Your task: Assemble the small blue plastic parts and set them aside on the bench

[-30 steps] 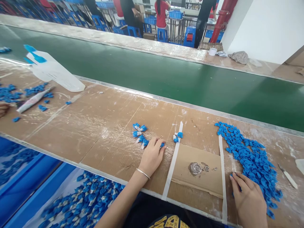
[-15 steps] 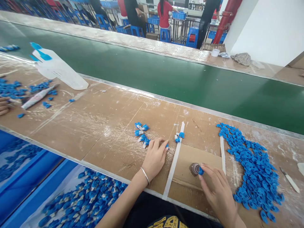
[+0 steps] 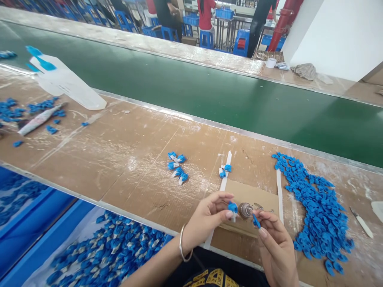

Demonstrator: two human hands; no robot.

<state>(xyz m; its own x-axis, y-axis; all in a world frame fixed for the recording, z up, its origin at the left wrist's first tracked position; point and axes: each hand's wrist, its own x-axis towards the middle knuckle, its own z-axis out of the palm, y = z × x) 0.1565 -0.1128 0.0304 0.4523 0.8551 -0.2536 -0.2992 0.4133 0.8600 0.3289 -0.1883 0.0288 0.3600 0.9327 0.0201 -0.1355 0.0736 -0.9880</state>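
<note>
A blue plastic bin [image 3: 55, 235] with a white lining stood below the table edge at lower left, crowded with small blue-and-white lumps [image 3: 119, 243]; over the near part of the table, the left hand [image 3: 206, 215] pinched a small, rounded blue-and-white piece [image 3: 232, 208] between thumb and fingers; the right hand [image 3: 277, 243] gripped a thin, flat blue piece [image 3: 256, 221] between thumb and fingertips, near the first piece but apart from it; just beyond and between them, a small round clear pot [image 3: 245, 210] sat on a flat brown cardboard sheet [image 3: 254, 187]; whether the thin piece touched the pot could not be told; to the right spread a heap of curved blue pieces [image 3: 320, 207], with a slim white-handled knife [image 3: 363, 224] farther right; past the left hand, two blue-and-white pieces [image 3: 224, 170] lay at a white tape strip [image 3: 229, 155], and a loose blue-and-white cluster [image 3: 178, 167] lay left of them; at far left rested a crumpled white tube [image 3: 40, 119]; behind the table ran a broad green conveyor belt [image 3: 185, 85]; beyond it were people among blue plastic stools [image 3: 206, 39].
</note>
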